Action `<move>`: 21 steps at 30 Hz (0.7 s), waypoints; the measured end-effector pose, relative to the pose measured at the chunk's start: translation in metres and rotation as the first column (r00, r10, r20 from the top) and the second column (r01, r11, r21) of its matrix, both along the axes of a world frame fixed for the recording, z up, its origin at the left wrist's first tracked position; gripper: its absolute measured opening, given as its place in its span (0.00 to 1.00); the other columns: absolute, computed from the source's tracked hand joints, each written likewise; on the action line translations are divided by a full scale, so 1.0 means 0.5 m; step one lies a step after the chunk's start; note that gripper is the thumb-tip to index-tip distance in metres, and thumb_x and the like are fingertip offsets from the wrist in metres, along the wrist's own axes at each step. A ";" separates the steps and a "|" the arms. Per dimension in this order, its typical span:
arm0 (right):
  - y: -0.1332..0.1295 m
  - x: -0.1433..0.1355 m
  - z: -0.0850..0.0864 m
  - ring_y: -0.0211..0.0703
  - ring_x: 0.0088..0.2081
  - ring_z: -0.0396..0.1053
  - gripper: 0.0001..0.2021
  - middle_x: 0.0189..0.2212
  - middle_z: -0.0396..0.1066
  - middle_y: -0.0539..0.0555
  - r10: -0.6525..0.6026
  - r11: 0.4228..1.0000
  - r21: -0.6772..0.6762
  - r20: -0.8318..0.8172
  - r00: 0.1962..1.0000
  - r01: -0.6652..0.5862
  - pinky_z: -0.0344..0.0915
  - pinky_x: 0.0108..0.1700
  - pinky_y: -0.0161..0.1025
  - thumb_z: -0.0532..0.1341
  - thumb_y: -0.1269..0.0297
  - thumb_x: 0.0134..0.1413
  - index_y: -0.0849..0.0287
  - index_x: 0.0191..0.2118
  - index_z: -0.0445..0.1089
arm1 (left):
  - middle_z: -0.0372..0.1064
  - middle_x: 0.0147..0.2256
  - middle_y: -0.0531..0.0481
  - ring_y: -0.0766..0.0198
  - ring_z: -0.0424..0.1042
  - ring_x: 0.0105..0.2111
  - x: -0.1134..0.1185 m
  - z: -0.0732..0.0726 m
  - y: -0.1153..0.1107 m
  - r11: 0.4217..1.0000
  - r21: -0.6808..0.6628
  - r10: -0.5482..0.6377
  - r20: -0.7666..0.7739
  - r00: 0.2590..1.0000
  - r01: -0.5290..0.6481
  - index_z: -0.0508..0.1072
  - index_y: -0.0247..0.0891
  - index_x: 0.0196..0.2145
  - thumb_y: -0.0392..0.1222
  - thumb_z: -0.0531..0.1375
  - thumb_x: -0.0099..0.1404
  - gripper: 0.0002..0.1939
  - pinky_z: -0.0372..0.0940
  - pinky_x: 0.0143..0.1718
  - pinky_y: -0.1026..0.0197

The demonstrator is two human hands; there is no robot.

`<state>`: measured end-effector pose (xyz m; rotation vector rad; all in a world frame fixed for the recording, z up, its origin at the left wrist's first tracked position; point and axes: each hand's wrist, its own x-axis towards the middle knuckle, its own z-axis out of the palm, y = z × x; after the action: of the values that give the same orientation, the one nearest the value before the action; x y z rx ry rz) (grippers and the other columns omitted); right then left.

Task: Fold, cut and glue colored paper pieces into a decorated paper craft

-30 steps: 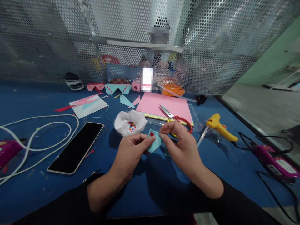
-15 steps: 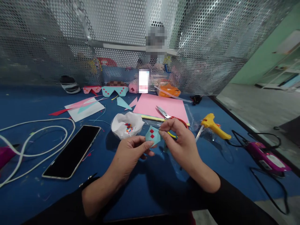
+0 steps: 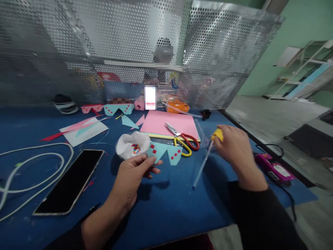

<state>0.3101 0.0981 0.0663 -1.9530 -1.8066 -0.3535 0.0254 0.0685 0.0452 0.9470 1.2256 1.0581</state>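
My left hand (image 3: 131, 177) pinches one end of a light-blue paper cutout (image 3: 174, 155) between thumb and fingers, above the blue table. Red diamond shapes sit on both ends of the cutout, with a V-shaped notch between them. Over to the right, my right hand (image 3: 235, 149) is closed around a yellow glue gun (image 3: 217, 134), mostly hidden by the fingers. A clear glue stick (image 3: 202, 168) extends from the gun toward the table's front. Just behind the cutout lie red-and-yellow-handled scissors (image 3: 178, 134). A white-lined bowl (image 3: 121, 147) of small coloured bits stands beside it.
Pink paper sheets (image 3: 169, 123) lie at the back, near an orange bag (image 3: 177, 106). Finished-looking cutouts (image 3: 118, 109) stand along the metal screen. A phone (image 3: 70, 182) and white cable (image 3: 62, 152) occupy the left. A magenta corded box (image 3: 274, 169) sits right.
My right hand has let go of the cutout, moved right and taken hold of the glue gun. The cutout now shows its full width in my left hand. The view has shifted right.
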 end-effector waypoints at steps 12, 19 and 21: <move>0.053 0.111 -0.061 0.57 0.34 0.73 0.07 0.29 0.73 0.63 -0.206 0.911 -0.302 0.259 0.944 0.282 0.58 0.35 0.46 0.60 0.63 0.53 0.59 0.27 0.69 | 0.78 0.25 0.48 0.71 0.68 0.21 -0.002 0.002 0.002 1.000 -0.008 0.021 0.083 0.996 -0.020 0.78 0.35 0.24 0.47 0.68 0.54 0.11 0.60 0.25 0.68; 0.035 0.112 -0.052 0.55 0.27 0.67 0.07 0.20 0.62 0.55 -0.227 0.974 -0.023 0.018 0.974 0.227 0.51 0.28 0.45 0.62 0.63 0.49 0.53 0.24 0.65 | 0.78 0.25 0.47 0.70 0.67 0.21 -0.001 0.001 0.001 0.999 -0.008 0.045 0.112 0.993 -0.045 0.79 0.36 0.23 0.46 0.68 0.53 0.10 0.60 0.24 0.67; 0.025 0.108 -0.038 0.48 0.22 0.61 0.07 0.18 0.57 0.52 -0.168 0.977 0.105 -0.133 0.977 0.183 0.47 0.25 0.44 0.60 0.62 0.51 0.50 0.25 0.64 | 0.79 0.28 0.45 0.70 0.68 0.21 0.000 0.005 0.000 0.998 -0.006 0.064 0.121 0.991 -0.063 0.79 0.36 0.24 0.46 0.68 0.54 0.10 0.61 0.24 0.66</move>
<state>0.3643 0.1105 0.0474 -2.0111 -1.5066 -0.3774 0.0252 0.0684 0.0476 0.8343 1.1628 1.1474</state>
